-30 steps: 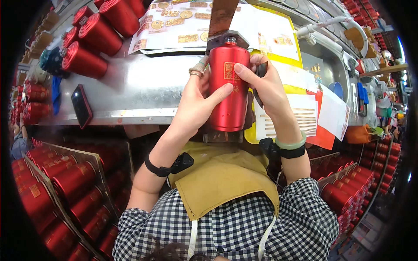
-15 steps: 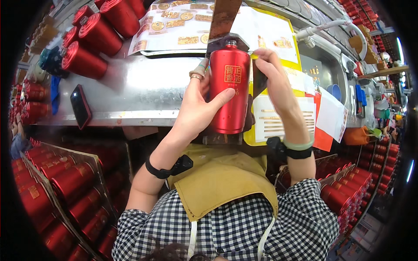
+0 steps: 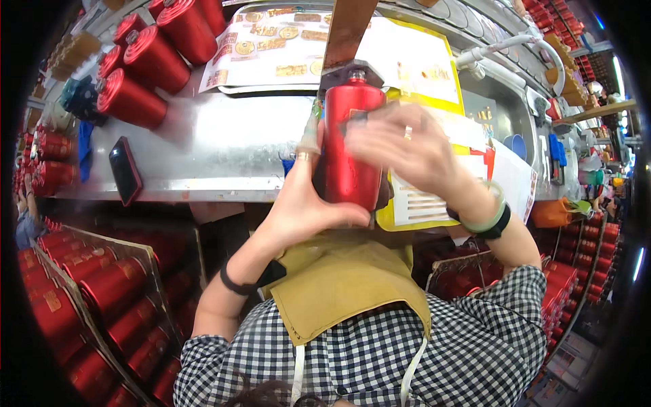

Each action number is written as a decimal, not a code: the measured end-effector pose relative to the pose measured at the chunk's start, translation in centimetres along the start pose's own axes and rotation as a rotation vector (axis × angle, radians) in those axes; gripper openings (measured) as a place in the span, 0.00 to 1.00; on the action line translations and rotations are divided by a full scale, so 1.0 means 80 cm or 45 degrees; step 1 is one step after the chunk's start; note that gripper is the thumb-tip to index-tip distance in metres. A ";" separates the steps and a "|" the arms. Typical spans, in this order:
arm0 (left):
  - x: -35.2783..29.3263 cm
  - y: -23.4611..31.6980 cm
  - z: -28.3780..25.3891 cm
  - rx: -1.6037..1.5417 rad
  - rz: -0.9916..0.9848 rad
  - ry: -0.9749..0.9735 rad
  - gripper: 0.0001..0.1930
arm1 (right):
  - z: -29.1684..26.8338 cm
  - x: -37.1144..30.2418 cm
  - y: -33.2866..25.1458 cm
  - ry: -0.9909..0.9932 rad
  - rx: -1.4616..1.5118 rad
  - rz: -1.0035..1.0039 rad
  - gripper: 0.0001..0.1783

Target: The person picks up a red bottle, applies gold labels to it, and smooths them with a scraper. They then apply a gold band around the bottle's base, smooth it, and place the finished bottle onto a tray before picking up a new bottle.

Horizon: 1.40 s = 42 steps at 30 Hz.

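Note:
A glossy red bottle (image 3: 349, 180) with a small clear neck lies tilted in front of me, its neck pointing away. My left hand (image 3: 295, 197) wraps its left side, the thumb reaching across near the base. The index finger wears a pale finger cover and a ring. Across the bottle's front sweeps my right hand (image 3: 417, 149), smeared by motion and hiding most of the gold label. Something dark and flat shows at its fingertips, too blurred to name. Behind the neck stands a brown upright bar (image 3: 349, 34) with a dark block at its foot.
Several red bottles (image 3: 132, 98) stand at the back left, near a phone (image 3: 126, 169) on the metal table (image 3: 196, 136). Sheets of gold stickers (image 3: 271, 44) lie behind; a white strip sheet (image 3: 420, 197) rests on a yellow folder at right. Racks of red bottles (image 3: 112, 278) flank me below.
My right hand has moved left from beside the bottle's neck onto its front, covering the gold label. My left thumb has slid down toward the base.

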State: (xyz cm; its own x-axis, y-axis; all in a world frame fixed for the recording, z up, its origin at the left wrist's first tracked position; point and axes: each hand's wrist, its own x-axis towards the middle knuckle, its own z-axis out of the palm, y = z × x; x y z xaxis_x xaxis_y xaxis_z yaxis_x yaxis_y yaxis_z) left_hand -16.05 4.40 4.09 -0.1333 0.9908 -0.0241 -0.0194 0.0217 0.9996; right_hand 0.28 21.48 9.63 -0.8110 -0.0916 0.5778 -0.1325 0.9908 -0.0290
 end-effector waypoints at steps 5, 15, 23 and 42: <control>-0.019 -0.028 0.003 0.295 0.198 0.076 0.72 | 0.000 -0.015 -0.026 -0.085 0.358 0.340 0.14; -0.023 -0.023 0.020 0.321 0.214 0.291 0.58 | 0.006 0.045 -0.022 -0.334 0.139 0.238 0.16; -0.022 -0.021 0.009 0.465 0.296 0.311 0.55 | -0.004 -0.026 -0.004 -0.046 0.052 -0.245 0.16; 0.064 0.043 -0.007 1.454 0.753 0.187 0.36 | -0.028 -0.006 0.021 0.554 0.128 0.957 0.13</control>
State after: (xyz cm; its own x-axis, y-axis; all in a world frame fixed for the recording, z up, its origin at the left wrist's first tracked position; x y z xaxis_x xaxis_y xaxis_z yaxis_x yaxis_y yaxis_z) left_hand -17.39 9.49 7.41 0.0604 0.8668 0.4949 0.9217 -0.2387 0.3057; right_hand 1.73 23.39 11.16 -0.4171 0.6491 0.6362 0.2837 0.7579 -0.5874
